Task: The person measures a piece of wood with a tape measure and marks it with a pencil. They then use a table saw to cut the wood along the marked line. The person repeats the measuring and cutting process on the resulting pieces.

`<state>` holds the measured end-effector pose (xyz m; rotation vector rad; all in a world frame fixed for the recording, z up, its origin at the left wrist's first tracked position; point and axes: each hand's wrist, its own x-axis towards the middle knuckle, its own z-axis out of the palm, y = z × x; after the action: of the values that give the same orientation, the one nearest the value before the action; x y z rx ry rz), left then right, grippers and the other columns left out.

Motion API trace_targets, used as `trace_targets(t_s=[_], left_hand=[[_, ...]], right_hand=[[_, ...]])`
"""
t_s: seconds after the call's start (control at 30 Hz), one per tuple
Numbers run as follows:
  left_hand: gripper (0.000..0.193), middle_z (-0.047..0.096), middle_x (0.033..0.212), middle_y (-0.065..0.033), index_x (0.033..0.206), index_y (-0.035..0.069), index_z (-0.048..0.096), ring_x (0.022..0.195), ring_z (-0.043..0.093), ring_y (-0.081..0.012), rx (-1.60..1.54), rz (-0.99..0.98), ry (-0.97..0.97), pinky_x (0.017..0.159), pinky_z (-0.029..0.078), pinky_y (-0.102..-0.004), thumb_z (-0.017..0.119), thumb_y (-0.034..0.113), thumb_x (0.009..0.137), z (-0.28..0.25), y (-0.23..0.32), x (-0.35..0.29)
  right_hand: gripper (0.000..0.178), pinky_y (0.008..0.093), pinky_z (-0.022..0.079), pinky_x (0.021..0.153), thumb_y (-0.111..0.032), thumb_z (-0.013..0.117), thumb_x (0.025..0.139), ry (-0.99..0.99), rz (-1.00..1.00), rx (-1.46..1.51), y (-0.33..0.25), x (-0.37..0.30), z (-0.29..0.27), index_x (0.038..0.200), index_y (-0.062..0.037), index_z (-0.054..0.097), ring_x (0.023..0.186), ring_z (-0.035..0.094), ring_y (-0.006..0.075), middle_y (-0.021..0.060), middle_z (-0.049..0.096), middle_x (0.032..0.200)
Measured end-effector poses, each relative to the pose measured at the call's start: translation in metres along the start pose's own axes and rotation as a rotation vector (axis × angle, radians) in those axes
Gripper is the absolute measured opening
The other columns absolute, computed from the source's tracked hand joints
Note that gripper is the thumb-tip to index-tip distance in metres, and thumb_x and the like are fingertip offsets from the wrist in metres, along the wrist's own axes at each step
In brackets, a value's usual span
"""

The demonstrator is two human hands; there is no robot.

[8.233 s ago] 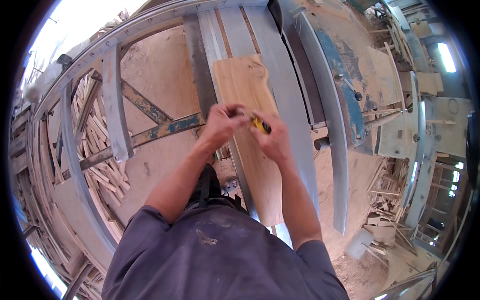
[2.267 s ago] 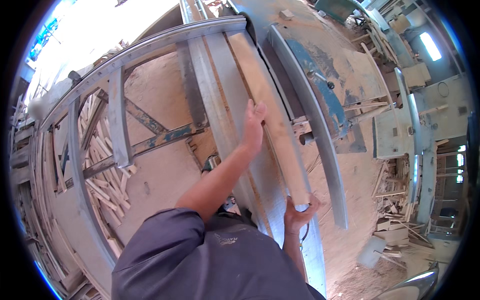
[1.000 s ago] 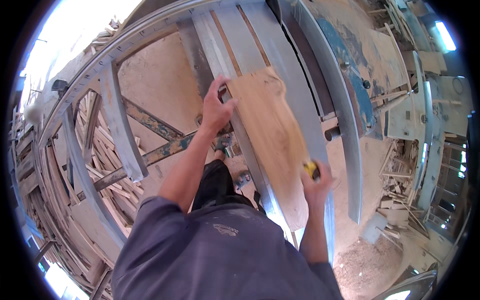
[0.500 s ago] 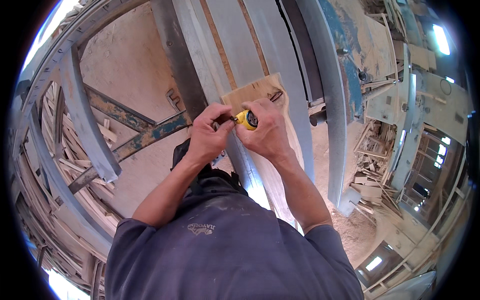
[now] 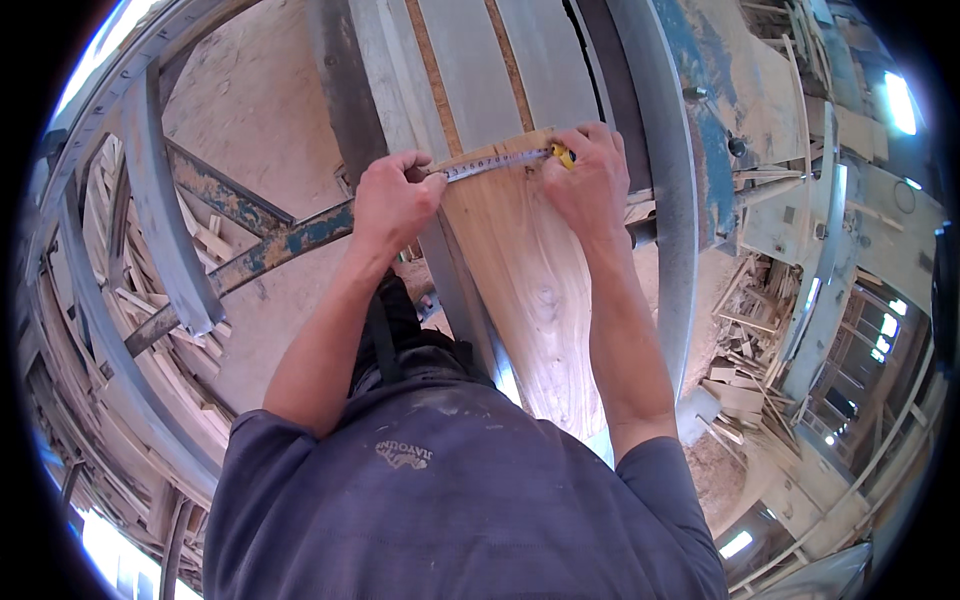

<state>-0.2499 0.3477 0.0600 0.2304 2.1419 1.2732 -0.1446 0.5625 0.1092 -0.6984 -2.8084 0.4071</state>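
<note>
A wooden board [image 5: 530,270] with visible grain lies lengthwise on the metal machine bed [image 5: 470,90], its near end close to my body. Across the board's far end stretches the blade of a tape measure [image 5: 497,163]. My left hand [image 5: 398,200] pinches the blade's free end at the board's left edge. At the right edge, my right hand [image 5: 590,180] is wrapped round the yellow tape case [image 5: 563,156], mostly hidden by the fingers.
Left of the bed runs a steel frame with a blue, rusty crossbar [image 5: 290,250]. Piled wood strips [image 5: 120,270] lie at the far left. On the right, a long metal rail [image 5: 678,200] borders the bed, with scrap wood [image 5: 750,310] beyond.
My hands have moved apart, the left to the left and the right to the right and farther away. The tape blade has been drawn out between them across the board.
</note>
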Motion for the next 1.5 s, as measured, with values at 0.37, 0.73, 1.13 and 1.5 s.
trace_targets(t_s=[0.37,0.73,1.13,1.5], left_hand=[[0.061,0.060,0.063,-0.0065,0.140,-0.009,0.052,0.046,0.054,-0.0128,-0.454,-0.279,-0.160,0.041,0.040,-0.0268,0.067,0.022,0.089,0.009,0.010,-0.007],[0.064,0.057,0.063,-0.0053,0.142,-0.009,0.051,0.047,0.052,-0.0129,-0.546,-0.301,-0.225,0.041,0.040,-0.0278,0.068,0.019,0.087,0.007,0.003,-0.005],[0.033,0.060,0.075,-0.0010,0.128,-0.007,0.063,0.061,0.054,-0.0069,-0.553,0.208,0.061,0.056,0.044,-0.0213,0.060,0.011,0.100,-0.003,0.028,-0.043],[0.036,0.058,0.138,-0.0157,0.127,0.005,0.063,0.138,0.044,-0.0366,0.083,1.180,-0.303,0.116,0.036,-0.0466,0.065,0.017,0.093,0.224,0.181,-0.008]], right_hand=[[0.024,0.0394,0.050,0.097,-0.017,0.067,0.080,-0.089,0.047,-0.085,0.000,0.008,-0.008,0.099,-0.0114,0.080,0.108,0.060,0.0289,0.0078,0.068,0.105],[0.025,0.0425,0.050,0.097,-0.018,0.065,0.081,-0.298,0.139,-0.301,-0.025,0.024,-0.022,0.101,-0.0116,0.079,0.109,0.061,0.0310,0.0112,0.067,0.107],[0.050,0.0456,0.046,0.099,-0.015,0.078,0.076,0.042,0.127,0.350,-0.050,-0.132,-0.018,0.122,-0.0026,0.061,0.111,0.058,0.0382,0.0177,0.062,0.116],[0.023,0.0457,0.044,0.056,-0.007,0.069,0.077,0.111,0.041,0.110,0.122,-0.157,-0.073,0.063,-0.0079,0.051,0.062,0.057,0.0355,0.0113,0.054,0.061]])
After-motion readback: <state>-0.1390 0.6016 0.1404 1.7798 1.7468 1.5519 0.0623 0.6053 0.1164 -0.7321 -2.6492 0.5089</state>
